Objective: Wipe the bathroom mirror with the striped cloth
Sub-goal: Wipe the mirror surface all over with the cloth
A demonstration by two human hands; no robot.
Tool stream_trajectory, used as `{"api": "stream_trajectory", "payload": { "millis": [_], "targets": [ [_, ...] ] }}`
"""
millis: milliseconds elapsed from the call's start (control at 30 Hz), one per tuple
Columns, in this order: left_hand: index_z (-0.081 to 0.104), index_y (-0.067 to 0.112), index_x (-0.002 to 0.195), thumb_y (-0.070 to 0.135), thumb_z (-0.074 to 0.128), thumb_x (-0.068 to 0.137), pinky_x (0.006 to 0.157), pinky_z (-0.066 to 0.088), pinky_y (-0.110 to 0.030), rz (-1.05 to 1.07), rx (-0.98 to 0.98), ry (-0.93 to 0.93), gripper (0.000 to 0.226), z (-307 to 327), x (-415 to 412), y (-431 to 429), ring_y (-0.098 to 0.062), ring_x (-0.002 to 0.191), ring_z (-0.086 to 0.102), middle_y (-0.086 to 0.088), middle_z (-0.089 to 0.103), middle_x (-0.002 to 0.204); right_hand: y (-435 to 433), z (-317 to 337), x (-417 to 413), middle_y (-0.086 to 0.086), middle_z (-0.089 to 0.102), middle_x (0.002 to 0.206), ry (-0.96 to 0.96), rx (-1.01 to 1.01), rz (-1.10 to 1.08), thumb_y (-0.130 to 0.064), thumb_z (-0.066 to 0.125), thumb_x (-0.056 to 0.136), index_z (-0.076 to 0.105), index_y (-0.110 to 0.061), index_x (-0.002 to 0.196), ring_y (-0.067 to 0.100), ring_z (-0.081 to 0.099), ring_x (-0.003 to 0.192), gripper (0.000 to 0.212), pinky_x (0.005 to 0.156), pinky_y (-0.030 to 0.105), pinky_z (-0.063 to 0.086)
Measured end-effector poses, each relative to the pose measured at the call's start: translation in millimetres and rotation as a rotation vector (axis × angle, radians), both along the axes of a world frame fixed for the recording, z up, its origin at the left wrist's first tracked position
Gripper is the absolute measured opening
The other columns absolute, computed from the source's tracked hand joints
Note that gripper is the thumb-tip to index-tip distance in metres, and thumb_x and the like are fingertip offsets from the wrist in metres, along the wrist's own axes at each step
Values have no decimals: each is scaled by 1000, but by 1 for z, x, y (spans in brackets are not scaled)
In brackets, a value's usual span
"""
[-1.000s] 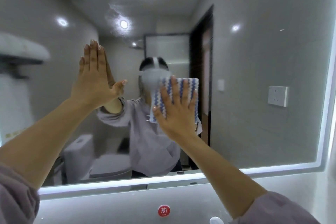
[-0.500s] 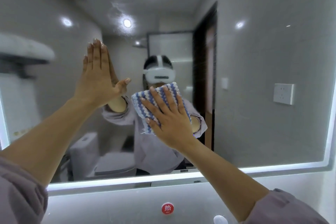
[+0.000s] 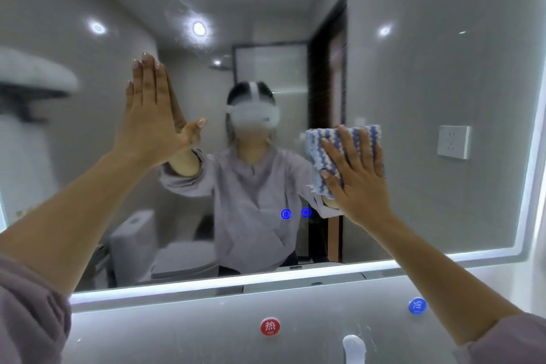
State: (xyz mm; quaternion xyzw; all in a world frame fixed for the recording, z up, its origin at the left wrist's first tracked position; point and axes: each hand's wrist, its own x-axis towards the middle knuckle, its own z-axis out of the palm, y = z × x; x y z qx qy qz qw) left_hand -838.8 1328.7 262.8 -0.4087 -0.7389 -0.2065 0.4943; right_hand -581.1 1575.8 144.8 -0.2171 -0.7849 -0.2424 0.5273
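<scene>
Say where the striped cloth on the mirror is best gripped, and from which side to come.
Probably best to pinch the striped cloth at its left edge, coming from the left. It lies flat on the mirror under the right hand, whose straight fingers cover its middle and right. Only the left edge and a top strip show free.

Left hand [image 3: 150, 124] flat on mirror [image 3: 413, 68]; right hand [image 3: 357, 177] presses striped cloth [image 3: 339, 139] rightward.
</scene>
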Motion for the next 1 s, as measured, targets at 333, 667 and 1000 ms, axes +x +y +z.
{"api": "stream_trajectory", "payload": {
  "millis": [333, 667, 1000],
  "targets": [
    [-13, 1, 146, 74, 30, 80, 115, -7, -39, -15, 24, 11, 107, -1, -4, 3, -29, 144, -16, -18, -16, 156, -8, -9, -19, 4, 2, 162, 272, -261, -2, -50, 18, 100, 5, -29, 154, 35, 1, 149, 60, 119, 49, -6],
    [-12, -1, 145, 70, 33, 81, 114, -10, -38, -23, 28, 19, 106, -1, 0, 2, -32, 144, -15, -21, -15, 156, -60, -2, -67, 13, 2, 161, 250, -331, 64, -49, 19, 98, 8, -20, 154, 41, -1, 147, 64, 116, 61, 0],
    [-16, 2, 145, 70, 36, 81, 114, -12, -36, -11, 11, -5, 107, -1, 1, 1, -27, 143, -20, -16, -20, 155, -130, -30, -128, 9, 2, 163, 55, -103, 193, -40, 42, 98, 14, -28, 154, 35, -1, 149, 64, 117, 52, -16]
  ]
}}
